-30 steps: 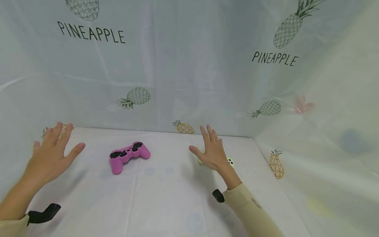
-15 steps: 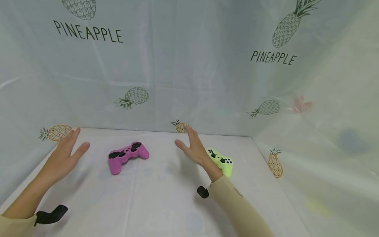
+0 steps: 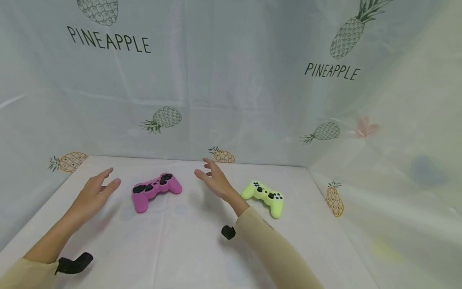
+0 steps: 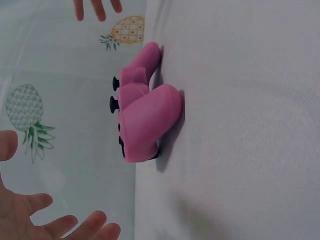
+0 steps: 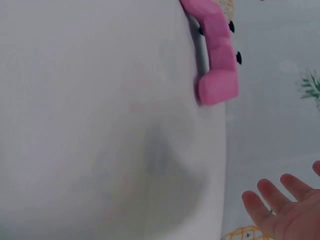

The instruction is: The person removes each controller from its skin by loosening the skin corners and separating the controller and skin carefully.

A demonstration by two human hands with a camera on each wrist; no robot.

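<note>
Empty, with fingers point(image 3: 100, 177) apart from thumbs, two hands show in the head view: left hand point(image 3: 90, 197), right hand point(image 3: 216, 180). Between them, one pink controller point(image 3: 155, 189) lies on one white table point(image 3: 187, 253); one green controller point(image 3: 265, 196) lies right of the right hand. Left wrist: one pink controller, two sticks point(image 4: 114, 104) showing. Right wrist: that controller, four fingertips point(image 5: 253, 201).

white table point(image 3: 180, 257), faint creases, pale grey-blue sheet point(image 3: 252, 80) as back wall, paler at right, pineapple prints point(image 3: 167, 117), black lettering point(image 3: 332, 71) "PINEAPPLE" twice, pink print point(image 3: 366, 127) and blurry blue patch point(image 3: 429, 171) at right, soft light, slight sheen
</note>
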